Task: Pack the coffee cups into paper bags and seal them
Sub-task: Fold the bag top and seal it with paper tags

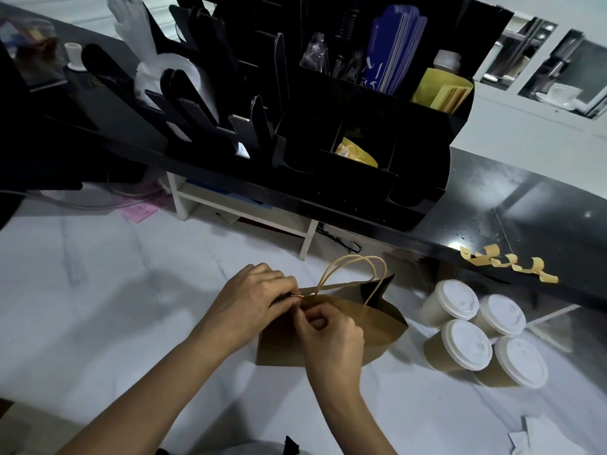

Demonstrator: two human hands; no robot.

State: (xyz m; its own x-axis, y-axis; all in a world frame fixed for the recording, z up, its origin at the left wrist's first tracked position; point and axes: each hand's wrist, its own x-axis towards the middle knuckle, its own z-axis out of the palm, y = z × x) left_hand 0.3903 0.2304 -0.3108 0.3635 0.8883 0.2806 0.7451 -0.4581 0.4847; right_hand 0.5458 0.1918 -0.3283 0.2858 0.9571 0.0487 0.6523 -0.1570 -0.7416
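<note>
A brown paper bag with twisted paper handles stands on the white counter, its top edges pressed together. My left hand pinches the bag's top edge at its left end, where a small strip shows between the fingers. My right hand curls its fingers at the same spot just right of it, pinching the edge. Several brown coffee cups with white lids stand in a cluster to the right of the bag.
A black organiser with straws, sleeves and napkins fills the raised black ledge behind. Yellow tape strips hang along the ledge edge at right. A white shelf sits beneath. Paper scraps lie at lower right.
</note>
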